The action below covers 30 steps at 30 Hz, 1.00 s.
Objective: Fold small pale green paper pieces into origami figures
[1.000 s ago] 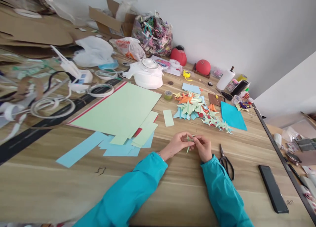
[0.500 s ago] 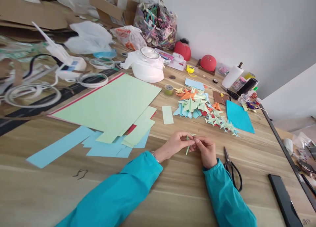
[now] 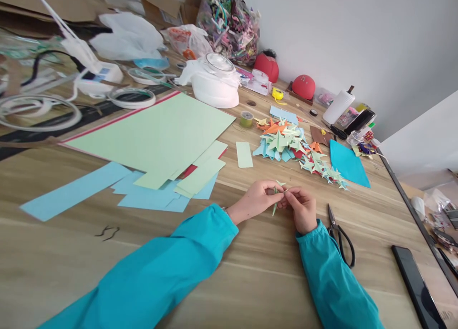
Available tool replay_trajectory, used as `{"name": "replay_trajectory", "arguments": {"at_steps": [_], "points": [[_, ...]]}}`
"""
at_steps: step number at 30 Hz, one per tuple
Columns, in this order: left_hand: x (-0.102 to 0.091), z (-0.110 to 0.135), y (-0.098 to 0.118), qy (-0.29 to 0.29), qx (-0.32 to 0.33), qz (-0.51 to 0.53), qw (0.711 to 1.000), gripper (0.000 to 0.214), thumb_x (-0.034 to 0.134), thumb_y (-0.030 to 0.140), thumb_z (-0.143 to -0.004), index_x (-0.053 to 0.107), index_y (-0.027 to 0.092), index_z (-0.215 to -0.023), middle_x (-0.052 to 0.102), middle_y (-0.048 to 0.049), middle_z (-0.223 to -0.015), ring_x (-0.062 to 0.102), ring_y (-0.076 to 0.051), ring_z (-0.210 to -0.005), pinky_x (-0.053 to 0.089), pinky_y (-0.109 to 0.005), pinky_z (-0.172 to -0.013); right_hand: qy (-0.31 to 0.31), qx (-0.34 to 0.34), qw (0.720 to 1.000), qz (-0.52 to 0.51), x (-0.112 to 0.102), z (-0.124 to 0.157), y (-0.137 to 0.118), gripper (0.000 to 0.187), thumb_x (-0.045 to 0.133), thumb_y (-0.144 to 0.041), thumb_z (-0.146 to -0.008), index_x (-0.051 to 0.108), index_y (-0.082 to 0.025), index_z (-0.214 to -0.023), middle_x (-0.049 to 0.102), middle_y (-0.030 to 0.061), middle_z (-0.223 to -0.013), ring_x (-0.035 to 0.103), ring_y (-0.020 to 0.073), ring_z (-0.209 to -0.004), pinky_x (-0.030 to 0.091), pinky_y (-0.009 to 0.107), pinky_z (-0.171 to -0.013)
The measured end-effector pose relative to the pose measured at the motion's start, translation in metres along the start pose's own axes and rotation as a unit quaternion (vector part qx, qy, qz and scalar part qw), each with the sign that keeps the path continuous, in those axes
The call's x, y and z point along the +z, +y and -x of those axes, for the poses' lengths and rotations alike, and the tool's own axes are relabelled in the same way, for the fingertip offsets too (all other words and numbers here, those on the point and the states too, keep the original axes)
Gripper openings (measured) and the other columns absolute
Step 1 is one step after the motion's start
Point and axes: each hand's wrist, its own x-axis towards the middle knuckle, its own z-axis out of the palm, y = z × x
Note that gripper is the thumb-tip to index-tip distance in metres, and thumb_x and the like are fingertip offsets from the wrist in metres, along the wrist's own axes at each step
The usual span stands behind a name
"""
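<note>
My left hand point(image 3: 255, 199) and my right hand point(image 3: 302, 206) meet over the wooden table point(image 3: 250, 271), both pinching a small folded piece of light green paper point(image 3: 275, 201) that points down between the fingertips. Both arms wear teal sleeves. Just beyond the hands lies a pile of folded paper cranes point(image 3: 293, 150) in green, blue, orange and red. Black scissors point(image 3: 339, 233) lie right beside my right wrist.
Large light green sheets point(image 3: 157, 133) and blue paper strips point(image 3: 71, 190) cover the left. A small green slip point(image 3: 244, 154), a blue sheet point(image 3: 347, 163), a white pot point(image 3: 214, 83), tape rolls point(image 3: 131, 97), plastic bags and cardboard fill the back. A black phone point(image 3: 417, 283) lies at the right.
The camera view has shifted slightly, so the table contents sit further left and up. Both hands stay together on the green paper with only small finger movement.
</note>
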Motion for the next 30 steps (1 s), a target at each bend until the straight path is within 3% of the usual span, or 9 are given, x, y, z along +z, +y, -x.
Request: {"name": "replay_trajectory", "arguments": {"at_steps": [9, 30], "points": [[0.0006, 0.0006, 0.0028, -0.013, 0.023, 0.01, 1.0, 0.022, 0.06, 0.031, -0.076, 0.064, 0.014, -0.063, 0.063, -0.0031, -0.067, 0.06, -0.015, -0.065, 0.048, -0.026, -0.062, 0.003, -0.006, 1.0, -0.029, -0.0014, 0.0007, 0.0019, 0.017, 0.068, -0.032, -0.072, 0.063, -0.016, -0.073, 0.063, -0.001, -0.055, 0.059, 0.0126, -0.048, 0.048, 0.027, -0.052], [0.0015, 0.0023, 0.0067, -0.006, 0.015, 0.017, 1.0, 0.023, 0.056, 0.029, -0.077, 0.062, 0.014, -0.061, 0.061, -0.0026, -0.064, 0.058, -0.015, -0.062, 0.046, -0.025, -0.058, 0.01, -0.033, 0.999, -0.01, 0.0005, 0.0017, -0.0018, 0.014, 0.072, -0.029, -0.068, 0.065, -0.017, -0.068, 0.066, -0.0005, -0.053, 0.061, 0.0126, -0.048, 0.048, 0.024, -0.048]]}}
